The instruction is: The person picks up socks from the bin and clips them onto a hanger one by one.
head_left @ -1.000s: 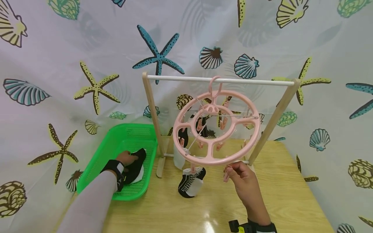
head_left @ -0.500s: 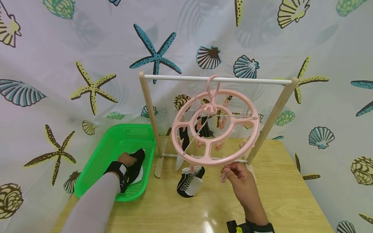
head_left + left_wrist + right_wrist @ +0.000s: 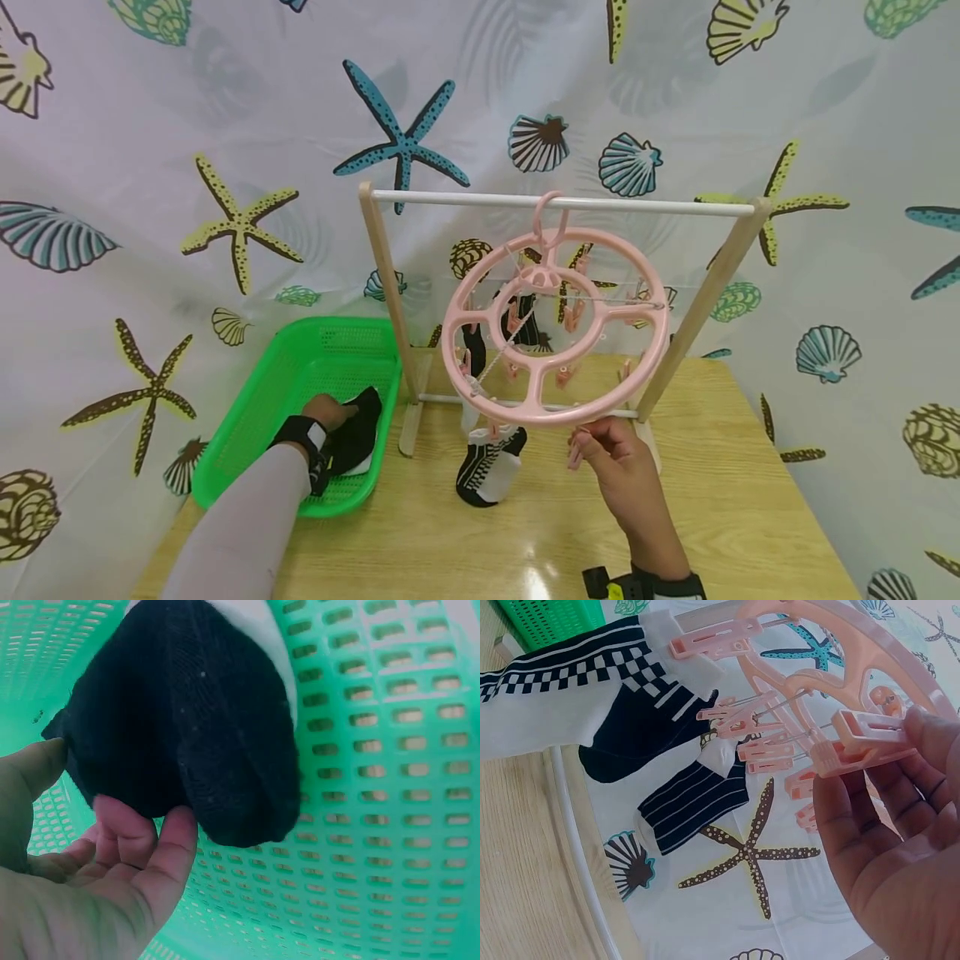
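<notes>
My left hand is inside the green basket, its thumb and fingers gripping the edge of a black sock. Something white shows behind that sock. My right hand pinches a pink clothespin between thumb and fingers, just below the near rim of a round pink hanger. No cloth is in that clothespin. A black and white checked sock hangs from another clothespin to the left of my right hand. Farther back hangs a black sock with white stripes.
The hanger hooks over a white bar between two wooden posts. Several other pink clothespins dangle under the rings. The wooden table carries the rack and basket, with a shell-patterned curtain behind.
My left hand has shifted the black sock slightly to the right in the basket, and it looks more spread out. My right hand keeps its pinch on the clothespin.
</notes>
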Demonstrator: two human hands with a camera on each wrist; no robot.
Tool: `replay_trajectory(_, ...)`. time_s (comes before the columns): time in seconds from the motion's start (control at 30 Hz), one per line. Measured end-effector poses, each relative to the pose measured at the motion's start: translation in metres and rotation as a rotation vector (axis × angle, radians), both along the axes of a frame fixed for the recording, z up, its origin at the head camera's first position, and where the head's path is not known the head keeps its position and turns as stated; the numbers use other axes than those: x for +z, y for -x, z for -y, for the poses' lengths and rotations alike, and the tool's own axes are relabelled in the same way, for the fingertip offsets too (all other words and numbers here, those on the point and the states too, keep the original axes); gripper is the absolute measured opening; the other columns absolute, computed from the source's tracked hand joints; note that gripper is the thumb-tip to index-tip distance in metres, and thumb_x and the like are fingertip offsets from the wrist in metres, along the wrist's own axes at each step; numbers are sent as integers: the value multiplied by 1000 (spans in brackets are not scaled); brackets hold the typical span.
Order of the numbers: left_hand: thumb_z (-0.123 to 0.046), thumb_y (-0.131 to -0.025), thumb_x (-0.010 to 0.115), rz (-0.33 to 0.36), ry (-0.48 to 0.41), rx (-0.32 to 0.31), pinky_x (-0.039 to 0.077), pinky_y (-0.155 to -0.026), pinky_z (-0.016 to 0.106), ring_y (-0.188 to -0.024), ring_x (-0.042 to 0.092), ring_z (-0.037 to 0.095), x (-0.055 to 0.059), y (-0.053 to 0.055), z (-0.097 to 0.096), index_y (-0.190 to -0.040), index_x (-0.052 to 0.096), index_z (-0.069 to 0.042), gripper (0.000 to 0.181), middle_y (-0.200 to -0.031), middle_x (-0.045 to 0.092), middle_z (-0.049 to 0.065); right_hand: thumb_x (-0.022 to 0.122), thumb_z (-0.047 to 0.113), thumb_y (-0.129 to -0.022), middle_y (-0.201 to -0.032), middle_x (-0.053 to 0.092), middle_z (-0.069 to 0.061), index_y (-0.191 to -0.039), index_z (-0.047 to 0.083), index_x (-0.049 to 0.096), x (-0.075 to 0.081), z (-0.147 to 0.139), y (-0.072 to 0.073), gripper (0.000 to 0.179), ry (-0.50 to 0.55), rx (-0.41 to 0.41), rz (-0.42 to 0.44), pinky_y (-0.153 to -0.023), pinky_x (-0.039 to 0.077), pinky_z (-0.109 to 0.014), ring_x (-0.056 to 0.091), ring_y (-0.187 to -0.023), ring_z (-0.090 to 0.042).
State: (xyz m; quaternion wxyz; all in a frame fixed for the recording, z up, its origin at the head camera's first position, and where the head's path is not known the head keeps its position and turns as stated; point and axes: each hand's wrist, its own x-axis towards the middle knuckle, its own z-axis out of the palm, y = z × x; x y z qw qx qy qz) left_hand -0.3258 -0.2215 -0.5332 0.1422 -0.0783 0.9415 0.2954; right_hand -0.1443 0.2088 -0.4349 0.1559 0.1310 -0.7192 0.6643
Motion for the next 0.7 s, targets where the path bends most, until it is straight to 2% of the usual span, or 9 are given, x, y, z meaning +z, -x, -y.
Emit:
replay_trajectory(0.07, -29, -96, 60, -5, 18, -24, 53, -71, 44, -82, 63, 38, -1, 1, 0, -100, 64, 15, 44, -93, 64, 27, 56, -5, -98, -87, 60, -25, -100, -8, 58, 1, 0, -2, 4, 3, -2, 1, -66, 54, -28, 63, -71, -20)
replay_trajectory(0.23, -22, -95, 61, -58, 53, -96, 51, -71, 41, -78, 62, 31, -3, 4, 2, -101, 67, 11, 34, -91, 66, 21, 57, -5, -97, -87, 59, -28, -99, -6, 60, 3, 0, 1, 3, -18, -5, -16, -65, 54, -29, 63, -71, -20)
replay_trajectory(0.3, -19, -94, 61, -88, 38, -99, 48, -67, 40, -71, 58, 27, -1, 4, 1, -88, 66, 7, 28, -80, 62, 15, 57, -5, -97, -87, 59, -28, -99, -5, 60, 3, 0, 2, 3, -24, -3, -11, -65, 54, -29, 63, -71, -20)
replay_trajectory(0.4, -17, -93, 59, -139, 13, -94, 40, -56, 34, -55, 45, 20, 5, 4, -3, -61, 52, -5, 35, -59, 48, 4, 57, -4, -98, -86, 60, -26, -99, -7, 59, 3, 1, 2, 3, -21, 7, -3, -66, 54, -28, 64, -71, -19)
replay_trajectory(0.5, -15, -92, 58, -171, -8, -110, 34, -50, 30, -47, 37, 15, 18, 2, -11, -54, 38, -16, 43, -51, 35, -3, 58, -4, -98, -86, 61, -23, -98, -8, 59, 4, 1, 0, 5, -12, -2, 4, -66, 54, -28, 64, -71, -18)
replay_trajectory(0.53, -15, -92, 58, -174, -17, -117, 34, -50, 29, -46, 38, 14, 24, 1, -15, -55, 37, -16, 43, -51, 34, -3, 58, -4, -97, -86, 61, -23, -98, -8, 59, 4, 2, 0, 5, -7, -11, 10, -66, 54, -28, 64, -71, -18)
replay_trajectory(0.6, -14, -93, 57, -181, -66, -132, 38, -50, 30, -48, 46, 16, 38, -2, -22, -62, 46, -11, 34, -55, 42, 0, 59, -3, -97, -87, 61, -23, -98, -8, 59, 4, 2, -2, 5, -1, -26, 18, -66, 54, -28, 64, -71, -18)
replay_trajectory(0.7, -14, -98, 56, -193, -163, -148, 51, -58, 37, -64, 63, 26, 58, -10, -32, -92, 60, 2, 18, -79, 60, 14, 58, -3, -98, -87, 62, -22, -99, -9, 59, 4, 3, -3, 6, 13, -22, 20, -66, 54, -27, 64, -71, -18)
